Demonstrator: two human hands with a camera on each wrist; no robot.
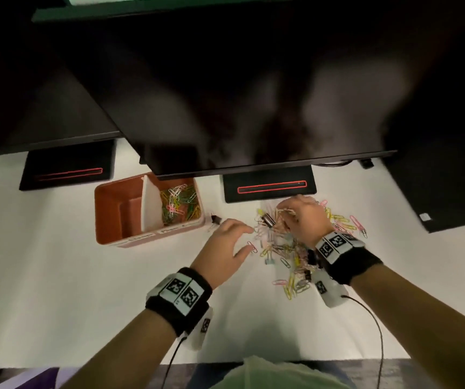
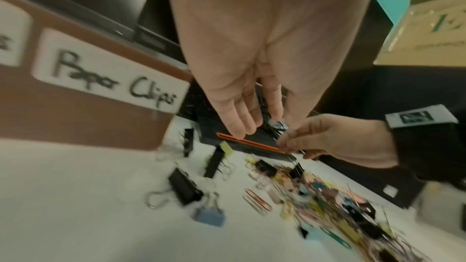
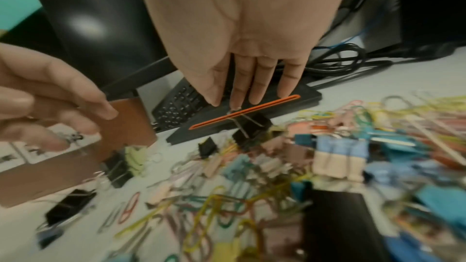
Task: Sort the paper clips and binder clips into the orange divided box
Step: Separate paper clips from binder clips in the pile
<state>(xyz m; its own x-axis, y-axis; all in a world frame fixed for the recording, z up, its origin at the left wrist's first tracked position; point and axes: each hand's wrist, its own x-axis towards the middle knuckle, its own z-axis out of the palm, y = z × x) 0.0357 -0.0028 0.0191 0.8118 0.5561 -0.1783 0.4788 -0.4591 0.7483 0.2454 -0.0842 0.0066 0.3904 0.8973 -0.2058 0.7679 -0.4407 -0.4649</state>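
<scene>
White desk [image 1: 57, 276]: right hand [image 1: 304, 220] pinches black binder clip [image 1: 267, 220] by its wire handle over pile [image 1: 290, 256], left hand [image 1: 222, 248] loose and empty; box [image 1: 108, 209] sits left of both, nearer left hand.

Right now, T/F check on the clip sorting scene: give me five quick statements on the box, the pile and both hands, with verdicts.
1. The right compartment of the orange divided box holds coloured paper clips. True.
2. The left compartment is full of binder clips. False: it looks empty in the head view.
3. The right hand pinches the wire handles of a black binder clip raised above the pile. True.
4. The left hand grips a blue binder clip. False: its fingers are spread and hold nothing.
5. The box's front label reads "Paper Clips" under the right compartment. True.
</scene>
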